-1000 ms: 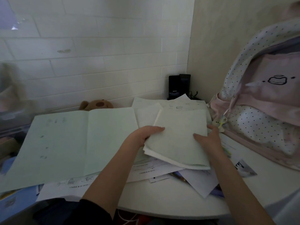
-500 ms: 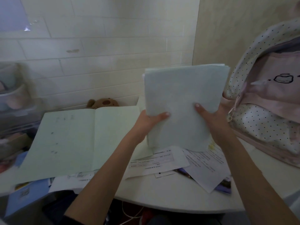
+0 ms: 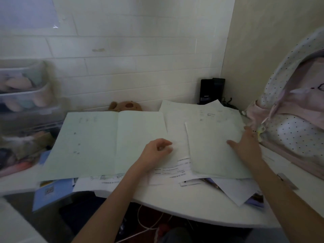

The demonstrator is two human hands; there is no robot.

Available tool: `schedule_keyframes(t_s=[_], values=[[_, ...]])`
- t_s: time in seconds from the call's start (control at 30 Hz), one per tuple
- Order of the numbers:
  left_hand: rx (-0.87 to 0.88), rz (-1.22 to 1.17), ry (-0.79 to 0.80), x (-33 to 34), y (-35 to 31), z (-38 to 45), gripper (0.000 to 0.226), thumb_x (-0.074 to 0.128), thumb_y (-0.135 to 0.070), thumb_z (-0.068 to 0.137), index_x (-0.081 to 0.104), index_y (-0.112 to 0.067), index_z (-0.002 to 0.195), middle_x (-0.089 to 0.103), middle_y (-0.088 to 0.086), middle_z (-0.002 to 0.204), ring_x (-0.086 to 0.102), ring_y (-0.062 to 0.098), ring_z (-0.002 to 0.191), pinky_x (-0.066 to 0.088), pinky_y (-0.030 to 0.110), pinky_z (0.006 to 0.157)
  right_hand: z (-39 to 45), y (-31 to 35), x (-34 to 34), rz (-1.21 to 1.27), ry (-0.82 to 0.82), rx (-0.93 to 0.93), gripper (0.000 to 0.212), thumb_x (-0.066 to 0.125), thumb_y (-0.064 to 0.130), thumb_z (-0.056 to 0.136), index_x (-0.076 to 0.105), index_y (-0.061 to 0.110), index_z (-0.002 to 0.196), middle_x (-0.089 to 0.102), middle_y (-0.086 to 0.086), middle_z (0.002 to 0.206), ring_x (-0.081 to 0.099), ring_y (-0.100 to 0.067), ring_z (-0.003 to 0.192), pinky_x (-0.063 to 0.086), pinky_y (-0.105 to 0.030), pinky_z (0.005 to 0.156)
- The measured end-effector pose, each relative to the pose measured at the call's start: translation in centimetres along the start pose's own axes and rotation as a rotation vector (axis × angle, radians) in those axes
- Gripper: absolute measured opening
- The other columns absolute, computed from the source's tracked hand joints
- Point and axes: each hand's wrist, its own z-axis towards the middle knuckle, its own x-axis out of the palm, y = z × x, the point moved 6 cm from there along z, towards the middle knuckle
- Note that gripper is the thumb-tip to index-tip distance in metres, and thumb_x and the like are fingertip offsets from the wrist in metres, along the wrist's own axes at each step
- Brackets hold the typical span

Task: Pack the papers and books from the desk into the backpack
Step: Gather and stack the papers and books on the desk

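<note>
- White brick wall backed the cluttered desk; backpack stood at right.
- Right hand lay flat, fingers straight, on the paper stack.
- Left hand hovered loosely curled, holding nothing, over loose sheets.
- Open notebook lay left.
- Suggest squaring edges before lifting.

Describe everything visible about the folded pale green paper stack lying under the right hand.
The pale green paper stack looks like several thin sheets, plain and unprinted on top, with layered edges showing at the upper left corner. It lies flat on the desk's right side, tilted slightly, atop white printed sheets and beside the backpack. The right hand rests on its right edge with fingers spread flat. The left hand hovers just left of it, loosely curled, apparently not touching it.
</note>
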Motion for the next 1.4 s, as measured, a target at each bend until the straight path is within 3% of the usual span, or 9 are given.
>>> schedule_keyframes(t_s=[0.13, 0.3, 0.4, 0.5, 0.7, 0.93, 1.1, 1.23, 1.4], values=[[0.036, 0.062, -0.181, -4.7, 0.8, -1.2, 0.017, 0.064, -0.018, 0.087, 0.067, -0.019, 0.104, 0.063, -0.009, 0.105, 0.055, 0.009, 0.104, 0.037, 0.020, 0.085, -2.6, 5.7, -0.2, -0.139, -0.278, -0.266, 0.057, 0.063, 0.017, 0.085, 0.039, 0.010, 0.136, 0.040, -0.022, 0.140, 0.035, -0.041, 0.129, 0.028, -0.049, 0.105], [-0.116, 0.130, -0.699, -15.4, 4.4, -6.0, 0.021, 0.056, -0.011, 0.088, 0.065, -0.013, 0.107, 0.064, 0.005, 0.112, 0.052, 0.011, 0.097, 0.038, 0.020, 0.078, -9.1, 16.2, 7.0, 0.105, 0.137, -0.578, 0.049, 0.052, 0.036, 0.093, 0.038, 0.016, 0.135, 0.057, -0.016, 0.125, 0.053, -0.032, 0.114, 0.037, -0.036, 0.095], [-0.367, 0.176, -0.928, -21.3, 9.0, -10.2, 0.034, 0.057, -0.019, 0.088, 0.057, -0.010, 0.120, 0.059, 0.015, 0.122, 0.054, 0.031, 0.110, 0.041, 0.037, 0.089, -10.2, 17.1, 12.4, -0.117, 0.320, -0.443, 0.079, 0.049, 0.060, 0.086, 0.016, 0.021, 0.147, 0.034, -0.015, 0.149, 0.027, -0.031, 0.139, 0.016, -0.047, 0.113], [-0.557, 0.267, -0.805, -23.8, 12.8, -11.7, 0.054, 0.066, -0.036, 0.083, 0.050, -0.006, 0.125, 0.056, 0.021, 0.126, 0.051, 0.040, 0.116, 0.041, 0.048, 0.096, -10.6, 16.0, 15.2, -0.232, 0.315, -0.382, 0.093, 0.051, 0.067, 0.079, 0.014, 0.018, 0.149, 0.024, -0.015, 0.154, 0.013, -0.029, 0.144, 0.004, -0.047, 0.117], [-0.340, 0.148, -0.822, -26.0, 10.6, -11.7, 0.048, 0.071, -0.020, 0.079, 0.054, -0.007, 0.123, 0.062, 0.013, 0.119, 0.057, 0.031, 0.107, 0.042, 0.034, 0.080, -10.6, 16.4, 14.7, 0.146, 0.215, -0.374, 0.079, 0.074, 0.039, 0.074, 0.035, 0.018, 0.139, 0.048, -0.011, 0.138, 0.043, -0.026, 0.129, 0.029, -0.036, 0.109], [-0.085, 0.341, -0.959, -24.3, 0.3, -12.4, 0.031, 0.062, -0.020, 0.086, 0.065, -0.009, 0.115, 0.068, 0.010, 0.110, 0.060, 0.026, 0.099, 0.041, 0.032, 0.090, -10.6, 16.0, 13.9, 0.446, 0.216, -0.294, 0.058, 0.063, -0.002, 0.079, 0.043, 0.017, 0.130, 0.050, -0.008, 0.120, 0.055, -0.014, 0.078, 0.037, -0.022, 0.075], [0.059, 0.212, -0.635, -15.9, -4.5, -9.5, 0.019, 0.064, -0.025, 0.087, 0.073, -0.014, 0.100, 0.069, -0.003, 0.086, 0.060, 0.012, 0.077, 0.040, 0.013, 0.063, -10.6, 15.9, 14.0, 0.540, 0.243, -0.301, 0.041, 0.061, -0.006, 0.080, 0.056, 0.016, 0.114, 0.060, -0.005, 0.100, 0.055, -0.011, 0.070, 0.040, -0.007, 0.059], [-0.050, -0.182, -0.129, -9.8, -3.5, -7.5, 0.024, 0.054, -0.040, 0.092, 0.070, -0.027, 0.104, 0.073, -0.005, 0.097, 0.069, 0.008, 0.088, 0.050, 0.020, 0.084, -10.4, 15.4, 13.6, 0.642, 0.238, -0.280, 0.024, 0.051, -0.008, 0.085, 0.061, 0.013, 0.091, 0.064, -0.008, 0.093, 0.055, -0.016, 0.079, 0.041, -0.007, 0.060], [-0.270, 0.009, -0.454, -13.8, 2.6, -8.1, 0.039, 0.054, -0.038, 0.092, 0.058, -0.020, 0.127, 0.059, -0.002, 0.126, 0.053, 0.016, 0.117, 0.041, 0.029, 0.092, -9.9, 15.0, 13.1, 0.788, 0.196, -0.165, 0.014, 0.044, 0.008, 0.096, 0.058, 0.011, 0.097, 0.067, -0.012, 0.101, 0.062, -0.018, 0.086, 0.048, -0.020, 0.071]])
